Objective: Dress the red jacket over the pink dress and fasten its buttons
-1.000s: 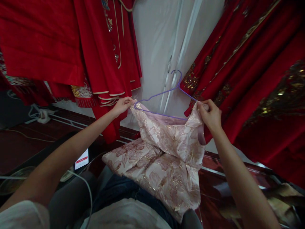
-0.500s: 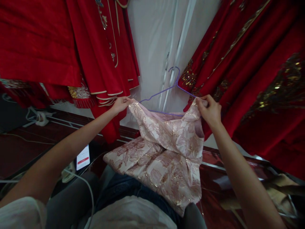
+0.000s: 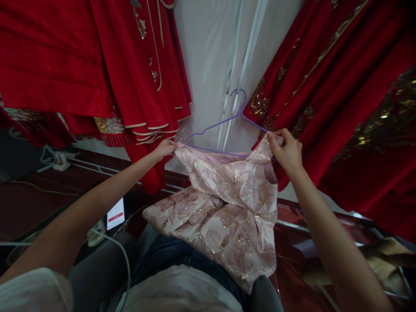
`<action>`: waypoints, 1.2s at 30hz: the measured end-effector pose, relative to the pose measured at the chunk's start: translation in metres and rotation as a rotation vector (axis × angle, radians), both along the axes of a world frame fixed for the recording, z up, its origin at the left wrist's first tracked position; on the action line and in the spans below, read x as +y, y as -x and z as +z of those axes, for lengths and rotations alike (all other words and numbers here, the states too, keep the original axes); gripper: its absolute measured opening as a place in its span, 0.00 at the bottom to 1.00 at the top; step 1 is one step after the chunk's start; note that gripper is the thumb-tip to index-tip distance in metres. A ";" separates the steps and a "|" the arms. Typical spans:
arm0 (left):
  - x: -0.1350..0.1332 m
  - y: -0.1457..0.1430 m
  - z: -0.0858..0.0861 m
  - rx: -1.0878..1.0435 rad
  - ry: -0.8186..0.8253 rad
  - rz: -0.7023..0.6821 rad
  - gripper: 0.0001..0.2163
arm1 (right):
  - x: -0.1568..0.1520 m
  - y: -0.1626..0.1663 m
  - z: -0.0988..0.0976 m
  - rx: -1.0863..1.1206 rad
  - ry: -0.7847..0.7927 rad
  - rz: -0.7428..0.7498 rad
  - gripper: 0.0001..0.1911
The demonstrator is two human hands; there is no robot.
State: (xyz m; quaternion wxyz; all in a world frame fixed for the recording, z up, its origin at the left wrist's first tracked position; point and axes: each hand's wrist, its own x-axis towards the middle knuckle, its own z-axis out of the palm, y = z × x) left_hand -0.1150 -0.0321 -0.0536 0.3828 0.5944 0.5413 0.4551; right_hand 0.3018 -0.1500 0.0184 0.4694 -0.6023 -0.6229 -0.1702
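Red garments (image 3: pixel 65 65) with gold trim hang at both sides, and a pale wall (image 3: pixel 211 47) shows between them. Below lies a dark red glossy surface (image 3: pixel 302 242). A pink dress (image 3: pixel 227 208) with a gold leaf pattern is held up at its shoulders in the middle of the view, and its skirt falls folded across the person's lap. A purple wire hanger (image 3: pixel 227 120) sits inside the neckline with its hook upright and free above the cloth. The left hand (image 3: pixel 165 148) pinches the dress's left shoulder edge between thumb and fingertips, beside the hanger's left end. The right hand (image 3: pixel 287 151) is closed on the right shoulder, apparently gripping cloth and wire together. A phone (image 3: pixel 115 213) and a white cable (image 3: pixel 121 255) lie at lower left.

Judgement: the step in hand looks like seating the shoulders on the hanger. It is best done with both pinches level, drawing each shoulder seam outward over the wire's end. The neckline should be centred under the hook, so that the heavy skirt does not drag one side off.
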 end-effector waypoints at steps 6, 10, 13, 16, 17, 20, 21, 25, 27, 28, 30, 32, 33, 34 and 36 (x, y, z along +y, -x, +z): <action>-0.004 -0.009 0.008 -0.121 -0.389 -0.032 0.19 | -0.002 -0.004 0.004 -0.035 -0.010 -0.007 0.16; -0.006 -0.004 0.004 -0.114 -0.372 -0.037 0.20 | 0.001 -0.007 0.002 -0.036 -0.005 -0.007 0.17; -0.007 0.000 -0.003 -0.106 -0.325 -0.005 0.20 | 0.002 -0.007 -0.001 -0.030 0.002 0.001 0.18; -0.009 0.003 -0.005 -0.106 -0.332 -0.003 0.21 | 0.002 -0.006 -0.001 -0.027 0.005 0.002 0.18; -0.009 0.003 -0.005 -0.105 -0.347 -0.004 0.21 | 0.002 -0.005 -0.001 -0.028 0.005 0.001 0.18; -0.011 0.003 -0.005 -0.104 -0.395 0.003 0.23 | 0.000 -0.004 0.001 -0.032 0.005 -0.006 0.18; -0.012 0.003 -0.006 -0.106 -0.403 0.006 0.24 | 0.000 -0.004 0.001 -0.032 0.006 -0.007 0.18; -0.015 0.006 -0.012 -0.116 -0.389 0.012 0.25 | -0.001 -0.004 0.001 -0.029 0.012 -0.004 0.18; -0.016 0.007 -0.013 -0.123 -0.387 0.005 0.25 | 0.000 -0.004 0.001 -0.029 0.009 -0.004 0.17; -0.016 0.006 -0.011 -0.132 -0.394 -0.004 0.24 | 0.000 -0.005 0.001 -0.030 0.008 -0.003 0.17; -0.014 -0.001 -0.004 -0.152 -0.430 -0.037 0.24 | 0.001 -0.005 0.000 -0.031 0.009 0.000 0.17; -0.011 -0.015 0.010 -0.157 -0.486 -0.083 0.22 | 0.001 -0.004 0.000 -0.028 0.015 0.003 0.17; -0.010 -0.024 0.019 -0.147 -0.507 -0.114 0.21 | 0.000 -0.003 0.000 -0.026 0.021 0.006 0.17; -0.008 -0.034 0.029 -0.129 -0.516 -0.155 0.21 | 0.000 -0.003 0.000 -0.023 0.030 0.012 0.17; -0.006 -0.051 0.050 -0.076 -0.482 -0.269 0.20 | -0.001 -0.002 -0.001 -0.015 0.050 0.025 0.17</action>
